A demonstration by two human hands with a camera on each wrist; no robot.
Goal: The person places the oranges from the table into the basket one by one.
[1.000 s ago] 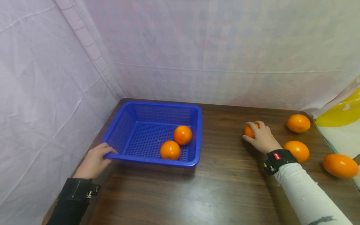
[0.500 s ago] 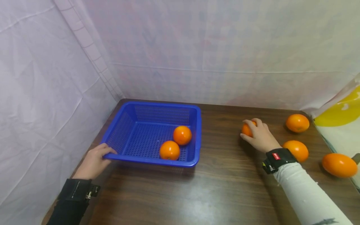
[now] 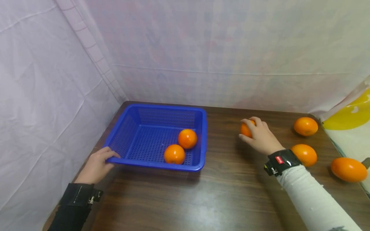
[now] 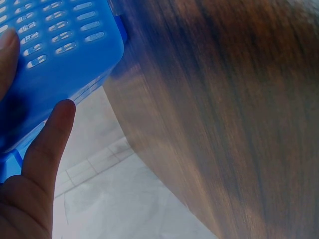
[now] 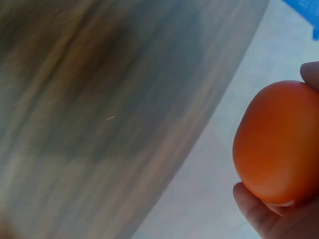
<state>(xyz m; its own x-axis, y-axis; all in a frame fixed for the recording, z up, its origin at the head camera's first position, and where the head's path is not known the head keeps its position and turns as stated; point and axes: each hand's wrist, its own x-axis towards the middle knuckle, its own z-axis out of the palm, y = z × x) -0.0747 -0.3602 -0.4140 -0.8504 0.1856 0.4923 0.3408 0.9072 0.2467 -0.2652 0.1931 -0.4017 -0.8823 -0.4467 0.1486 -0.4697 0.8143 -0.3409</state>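
Observation:
My left hand [image 3: 95,166] grips the near left corner of a blue perforated plastic basket [image 3: 204,138]. The left wrist view shows my thumb and a finger against the basket wall [image 4: 55,74]. Two oranges, a farther one [image 3: 187,139] and a nearer one [image 3: 174,154], lie inside at its right side. To the right of the basket, my right hand [image 3: 262,137] holds another orange [image 3: 245,129] above the table. In the right wrist view fingertips show on both sides of this smooth orange [image 5: 279,144]; the rest of the hand is out of frame.
On the right of the brown wooden table [image 3: 162,199] lie three more oranges: one at the back [image 3: 305,126], one beside my right wrist [image 3: 306,155] and one near the right edge [image 3: 348,169]. Pale cloth [image 3: 219,57] hangs behind the table. Something yellow [image 3: 348,115] is at far right.
My right hand has moved left and a little away from me, carrying the orange toward the basket. My left hand and the basket stay put.

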